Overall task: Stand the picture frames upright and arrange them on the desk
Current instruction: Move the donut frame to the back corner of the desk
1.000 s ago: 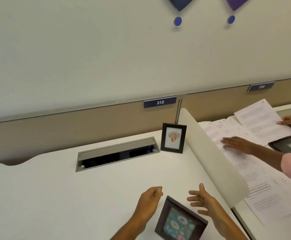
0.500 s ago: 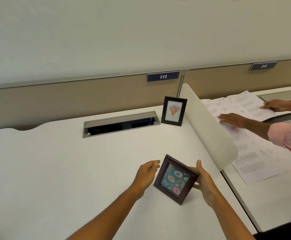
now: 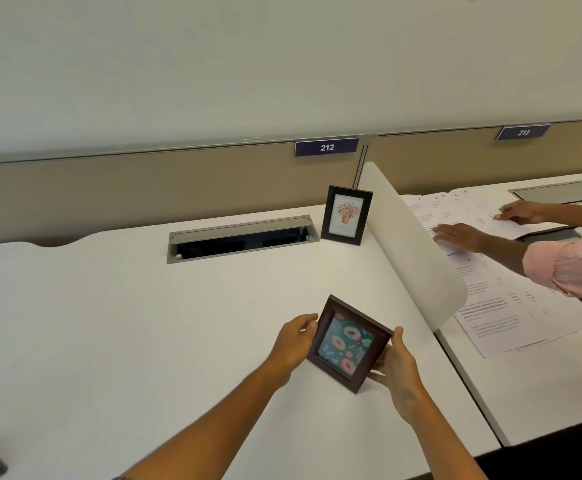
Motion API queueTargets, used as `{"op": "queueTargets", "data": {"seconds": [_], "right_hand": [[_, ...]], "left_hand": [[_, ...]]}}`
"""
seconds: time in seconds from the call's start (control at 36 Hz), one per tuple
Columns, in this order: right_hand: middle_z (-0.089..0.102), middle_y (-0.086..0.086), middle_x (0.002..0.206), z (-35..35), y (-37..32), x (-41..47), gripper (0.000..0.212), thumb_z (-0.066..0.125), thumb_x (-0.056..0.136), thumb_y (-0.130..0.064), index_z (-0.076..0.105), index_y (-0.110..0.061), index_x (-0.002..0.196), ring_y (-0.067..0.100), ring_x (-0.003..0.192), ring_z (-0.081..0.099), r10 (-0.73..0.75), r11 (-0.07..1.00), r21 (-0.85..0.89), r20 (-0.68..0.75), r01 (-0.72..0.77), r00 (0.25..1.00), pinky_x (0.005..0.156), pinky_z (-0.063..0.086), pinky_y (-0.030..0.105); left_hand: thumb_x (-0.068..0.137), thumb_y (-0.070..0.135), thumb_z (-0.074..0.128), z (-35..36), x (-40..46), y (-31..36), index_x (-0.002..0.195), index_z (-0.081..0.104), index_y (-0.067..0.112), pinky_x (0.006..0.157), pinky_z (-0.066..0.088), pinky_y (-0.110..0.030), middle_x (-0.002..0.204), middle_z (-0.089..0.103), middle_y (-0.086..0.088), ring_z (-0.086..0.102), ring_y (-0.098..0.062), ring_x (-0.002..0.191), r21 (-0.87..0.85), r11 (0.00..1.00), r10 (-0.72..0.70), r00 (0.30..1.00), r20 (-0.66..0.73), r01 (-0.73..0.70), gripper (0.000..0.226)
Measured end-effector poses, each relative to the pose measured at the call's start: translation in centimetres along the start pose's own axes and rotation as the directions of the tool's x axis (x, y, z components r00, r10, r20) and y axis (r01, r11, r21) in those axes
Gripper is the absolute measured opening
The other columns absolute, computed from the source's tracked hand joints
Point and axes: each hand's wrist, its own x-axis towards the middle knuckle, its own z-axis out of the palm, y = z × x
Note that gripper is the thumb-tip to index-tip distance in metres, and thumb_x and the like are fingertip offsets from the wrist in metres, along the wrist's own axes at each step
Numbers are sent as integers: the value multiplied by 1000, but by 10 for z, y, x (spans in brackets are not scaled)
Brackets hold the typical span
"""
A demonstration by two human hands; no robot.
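Since half a second ago the dark square frame has been turned a little more upright between the hands, and both hands grip it more closely; a second ago they were open above it. The left hand holds the frame's left edge, fingers curled around the side. The right hand clasps the right edge and lower corner, thumb up along the side and fingers behind. The frame is tilted, one corner pointing down toward the white desk; I cannot tell whether that corner touches the surface. Its picture shows doughnuts on a green ground.

Well apart, at the back of the desk, a black frame with a flower picture stands upright, just beside the open cable tray and near the curved white divider. Beyond the divider, another person's hands rest on printed papers on the neighbouring desk.
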Motion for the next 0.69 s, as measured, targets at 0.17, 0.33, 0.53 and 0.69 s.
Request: {"op": "queueTargets", "data": {"seconds": [0.17,0.33,0.53,0.69], "right_hand": [[79,10,133,1,3,0,92,28,96,-83,64,-17,148,33,126,72,21,994,106,25,-23,999,105,54,52],[74,13,139,0,3,8,88,24,103,-79,61,-16,152,36,129,69,31,986,163,44,-38,999,97,56,49],[75,12,139,-1,3,7,94,28,95,-83,62,-16,151,36,130,69,20,985,168,74,-32,997,106,53,53],[77,10,135,4,-1,0,95,30,91,-84,65,-17,147,35,129,70,-7,990,143,93,-7,996,118,45,61]], "left_hand": [[110,36,48,5,2,-1,150,53,25,80,51,-13,140,62,6,62,-7,118,-18,1000,19,999,39,-19,42],[110,34,47,7,6,2,151,50,23,74,56,-12,139,64,2,63,-14,121,-44,998,38,998,57,-35,43],[110,36,47,10,11,6,144,58,24,75,57,-14,128,67,6,66,-11,111,-23,998,61,997,42,-61,37],[110,37,45,9,9,8,120,65,22,63,52,-9,112,72,8,68,-4,98,-3,999,38,999,30,-38,27]]}}
